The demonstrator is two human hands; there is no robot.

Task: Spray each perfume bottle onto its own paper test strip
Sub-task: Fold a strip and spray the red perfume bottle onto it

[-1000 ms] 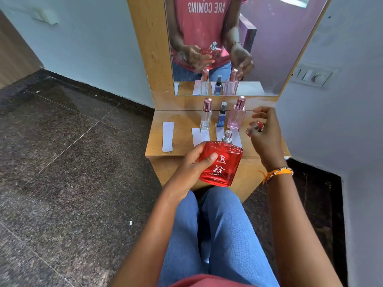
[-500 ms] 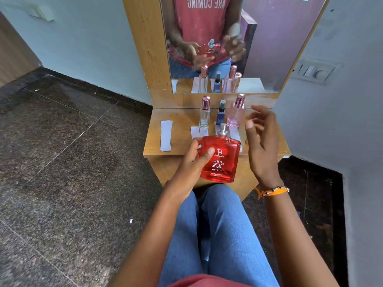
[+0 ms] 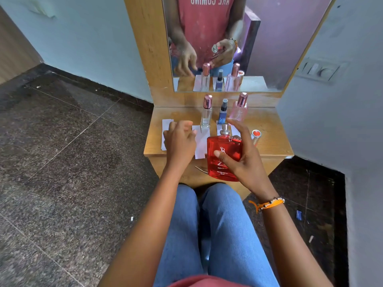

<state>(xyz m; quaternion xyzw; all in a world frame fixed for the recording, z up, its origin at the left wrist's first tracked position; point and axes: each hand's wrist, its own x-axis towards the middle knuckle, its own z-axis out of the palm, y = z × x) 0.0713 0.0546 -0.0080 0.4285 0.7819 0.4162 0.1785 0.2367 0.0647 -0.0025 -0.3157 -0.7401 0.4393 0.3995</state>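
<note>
My right hand (image 3: 247, 162) grips the flat red perfume bottle (image 3: 222, 160) upright in front of the wooden shelf (image 3: 271, 129), its silver nozzle uncovered. The bottle's red cap (image 3: 256, 135) lies on the shelf to the right. My left hand (image 3: 179, 139) hovers over the shelf's left side with loosely curled fingers and holds nothing. It partly covers the leftmost paper strip (image 3: 165, 129); a second strip (image 3: 201, 143) lies beside it. A clear bottle (image 3: 206, 116), a small blue bottle (image 3: 222, 111) and a pink bottle (image 3: 239, 108) stand in a row behind, on other strips.
A mirror (image 3: 269, 48) in a wooden frame rises behind the shelf and reflects the hands and bottles. A white wall with a switch plate (image 3: 319, 70) closes the right side. My knees (image 3: 207, 224) sit under the shelf's front edge. Dark stone floor lies to the left.
The red bottle has passed from my left hand to my right hand. The red cap now lies on the shelf. My left hand has moved left over the paper strips.
</note>
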